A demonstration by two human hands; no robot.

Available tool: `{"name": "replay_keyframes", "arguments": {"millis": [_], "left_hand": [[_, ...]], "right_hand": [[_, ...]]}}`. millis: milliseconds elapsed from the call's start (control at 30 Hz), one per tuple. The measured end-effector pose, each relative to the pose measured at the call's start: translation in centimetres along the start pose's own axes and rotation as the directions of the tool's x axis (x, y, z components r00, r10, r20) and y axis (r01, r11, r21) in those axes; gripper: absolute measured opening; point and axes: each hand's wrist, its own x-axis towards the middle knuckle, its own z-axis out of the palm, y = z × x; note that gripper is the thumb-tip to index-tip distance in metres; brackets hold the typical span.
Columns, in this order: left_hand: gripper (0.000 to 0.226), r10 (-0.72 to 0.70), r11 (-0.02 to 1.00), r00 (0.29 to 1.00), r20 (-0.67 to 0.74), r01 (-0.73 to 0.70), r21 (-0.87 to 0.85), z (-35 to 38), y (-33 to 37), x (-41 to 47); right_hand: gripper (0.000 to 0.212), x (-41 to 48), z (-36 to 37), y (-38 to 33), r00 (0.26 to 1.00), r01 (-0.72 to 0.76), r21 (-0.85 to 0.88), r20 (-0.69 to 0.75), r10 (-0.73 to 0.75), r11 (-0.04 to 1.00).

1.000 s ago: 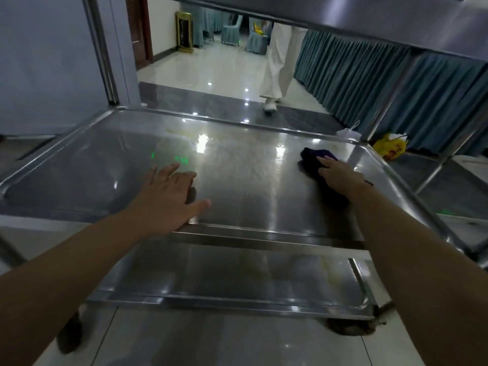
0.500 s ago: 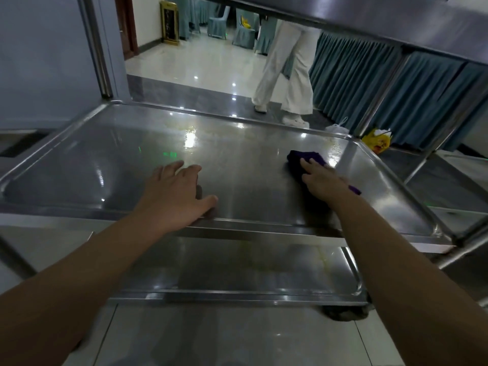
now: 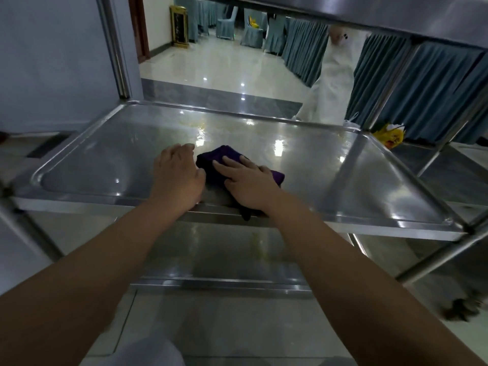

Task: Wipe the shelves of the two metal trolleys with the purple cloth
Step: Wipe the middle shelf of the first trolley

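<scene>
Head view: the right hand [image 3: 249,186], fingers spread flat, presses the crumpled dark purple cloth [image 3: 219,165] onto the shiny steel middle shelf [image 3: 343,180], holding it by pressure, not a clasp. The left hand [image 3: 175,178], open and empty, braces just left of the cloth. Best to press evenly and overlap the strokes outward from the palm toward the raised rim.

Glossy tile floor [image 3: 224,67], teal drapes [image 3: 422,88], prob. covered chairs [image 3: 224,25] bkgd.
</scene>
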Motion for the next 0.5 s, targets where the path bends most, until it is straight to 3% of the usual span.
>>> {"name": "replay_keyframes", "arguments": {"millis": [200, 300, 500], "left_hand": [[0.042, 0.031, 0.998, 0.999, 0.023, -0.032, 0.045, 0.4, -0.3, 0.0], [0.04, 0.048, 0.995, 0.997, 0.055, -0.052, 0.081, 0.4, -0.2, -0.1], [0.037, 0.063, 0.995, 0.995, 0.082, -0.069, 0.072, -0.4, 0.6, -0.8]], "right_hand": [[0.048, -1.6, -0.7, 6.0, 0.999, -0.033, 0.024, -0.027, 0.034, 0.999], [0.049, -2.5, -1.0, 10.8, 0.99, -0.143, 0.014, -0.019, 0.143, 0.99], [0.049, -6.6, -2.9, 18.7, 0.929, -0.354, 0.157, -0.056, 0.367, 0.922]]}}
